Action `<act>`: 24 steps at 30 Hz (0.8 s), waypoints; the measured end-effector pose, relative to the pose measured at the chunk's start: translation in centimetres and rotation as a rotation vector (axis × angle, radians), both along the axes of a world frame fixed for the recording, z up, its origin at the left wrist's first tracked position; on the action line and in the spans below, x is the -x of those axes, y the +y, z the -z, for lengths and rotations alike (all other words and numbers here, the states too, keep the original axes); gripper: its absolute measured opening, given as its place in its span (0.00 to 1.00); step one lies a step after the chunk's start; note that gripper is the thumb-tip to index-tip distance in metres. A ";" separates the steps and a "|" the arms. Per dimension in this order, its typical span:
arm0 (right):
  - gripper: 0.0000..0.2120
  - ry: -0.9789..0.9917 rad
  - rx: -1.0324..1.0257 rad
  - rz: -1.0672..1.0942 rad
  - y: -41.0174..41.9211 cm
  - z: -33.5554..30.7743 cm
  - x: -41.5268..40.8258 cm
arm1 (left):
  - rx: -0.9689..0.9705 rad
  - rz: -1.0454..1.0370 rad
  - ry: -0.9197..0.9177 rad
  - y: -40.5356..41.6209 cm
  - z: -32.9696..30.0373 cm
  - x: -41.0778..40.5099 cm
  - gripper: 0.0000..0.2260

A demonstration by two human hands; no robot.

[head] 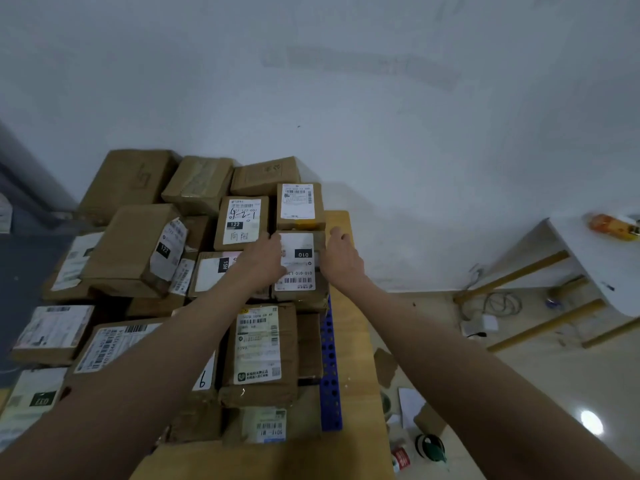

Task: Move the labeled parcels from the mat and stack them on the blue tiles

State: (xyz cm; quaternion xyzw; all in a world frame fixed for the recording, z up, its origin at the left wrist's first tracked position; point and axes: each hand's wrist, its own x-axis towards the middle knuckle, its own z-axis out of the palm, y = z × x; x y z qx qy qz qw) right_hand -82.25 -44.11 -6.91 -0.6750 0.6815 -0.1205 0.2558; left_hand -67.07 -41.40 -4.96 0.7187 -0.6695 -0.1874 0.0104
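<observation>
I clamp the 010 parcel (298, 263) between my left hand (264, 258) and right hand (341, 259), fingers curled over its two sides, keeping it level and label-up on the stack above the blue tiles (330, 362) for square seating.
</observation>
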 end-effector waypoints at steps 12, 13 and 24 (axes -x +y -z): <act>0.21 0.078 -0.007 -0.301 7.1 -3.6 0.1 | 0.079 -0.071 0.051 9.7 -5.8 -5.8 0.18; 0.21 0.077 -0.010 -0.329 7.8 -3.7 -0.2 | 0.092 -0.080 0.066 10.8 -6.1 -6.3 0.17; 0.23 0.065 -0.151 -0.548 13.8 -5.4 -3.4 | 0.070 -0.152 0.074 19.2 -6.5 -12.3 0.08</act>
